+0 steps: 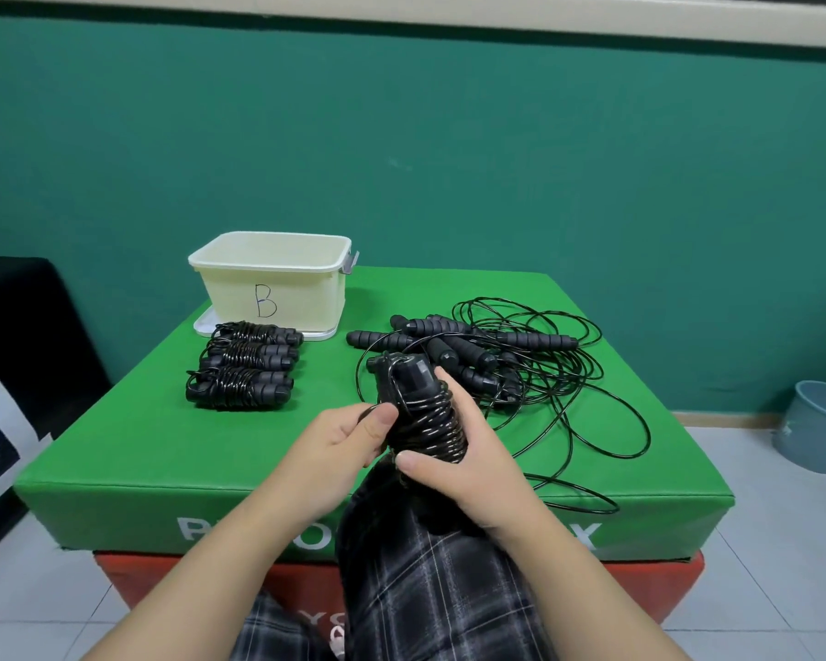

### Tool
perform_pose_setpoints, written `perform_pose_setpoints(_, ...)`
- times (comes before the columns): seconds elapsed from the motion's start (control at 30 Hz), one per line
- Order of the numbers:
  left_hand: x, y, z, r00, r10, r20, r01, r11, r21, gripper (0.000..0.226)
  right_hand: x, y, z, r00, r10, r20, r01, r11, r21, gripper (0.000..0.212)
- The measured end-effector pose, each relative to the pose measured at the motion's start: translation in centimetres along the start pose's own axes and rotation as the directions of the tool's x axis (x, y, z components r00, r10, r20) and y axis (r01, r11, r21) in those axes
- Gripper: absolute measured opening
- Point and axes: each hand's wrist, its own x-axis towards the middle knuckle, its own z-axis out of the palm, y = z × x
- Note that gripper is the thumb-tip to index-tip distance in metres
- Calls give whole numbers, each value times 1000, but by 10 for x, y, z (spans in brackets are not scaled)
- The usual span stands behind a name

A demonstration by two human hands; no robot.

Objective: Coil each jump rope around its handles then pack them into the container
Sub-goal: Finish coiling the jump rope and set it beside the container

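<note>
A green padded desk (pixel 163 450) fills mid-frame, stacked on a red block (pixel 640 593) over pale floor tiles; a teal wall rises behind; a grey bin (pixel 818 424) stands at the right edge. The right hand (pixel 454 458) grips a coiled jump rope (pixel 425 412) at centre; the left hand (pixel 349 438) pinches its cord. Coiled ropes (pixel 244 362) lie before the cream container (pixel 277 283), upper left; loose ropes (pixel 511 364) sprawl right.
</note>
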Motion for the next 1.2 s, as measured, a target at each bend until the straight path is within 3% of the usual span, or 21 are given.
perform_pose_setpoints(0.07, 2, -2, 0, 1000, -8, 7, 9, 1000, -8, 44, 2, -1, -4, 999, 1, 41, -2, 999, 47, 83)
perform_pose_setpoints(0.17, 4, -5, 1, 1000, -23, -7, 23, 1000, -19, 45, -1, -4, 1, 999, -48, -15, 49, 998, 38, 62)
perform_pose_setpoints(0.4, 9, -3, 5, 992, -125, -31, 124, 992, -31, 50, -8, 0, 10, 967, -149, -207, 150, 989, -8, 77)
perform_pose_setpoints(0.47, 8, -3, 4, 988, -150, -25, 149, 988, -40, 51, -11, -1, 14, 951, -189, -245, 177, 982, -70, 77)
perform_pose_setpoints(0.6, 5, 1, 5, 986, -154, -58, 152, 988, -36, 56, -10, 1, 20, 916, -325, -235, 222, 899, -378, 60)
perform_pose_setpoints(0.67, 3, 6, 6, 988, -102, -120, 106, 994, 33, 55, -7, 1, 21, 924, -321, -207, 186, 853, -488, 56)
perform_pose_setpoints(0.73, 1, 12, 5, 987, 5, -163, 30, 977, 212, 52, -5, -1, 23, 931, -310, -195, 151, 810, -567, 57)
perform_pose_setpoints(0.83, -2, 19, 4, 973, 185, -138, -72, 813, 578, 54, -3, -9, 26, 961, -245, -131, 102, 748, -656, 60)
perform_pose_setpoints(0.93, -4, 23, 7, 962, 257, -96, -127, 725, 677, 46, 0, -14, 25, 980, -169, -101, 62, 752, -656, 69)
perform_pose_setpoints(1.07, -6, 14, 7, 965, 212, -155, -109, 861, 497, 47, 3, -19, 23, 990, -107, -90, 27, 781, -625, 71)
perform_pose_setpoints(1.13, -8, 5, 3, 966, 98, -241, -34, 966, 256, 49, 4, -21, 23, 993, -55, -100, -14, 807, -590, 75)
perform_pose_setpoints(1.2, -9, -5, -2, 947, -52, -317, 58, 998, 12, 53, 7, -19, 23, 993, 4, -116, -71, 812, -579, 80)
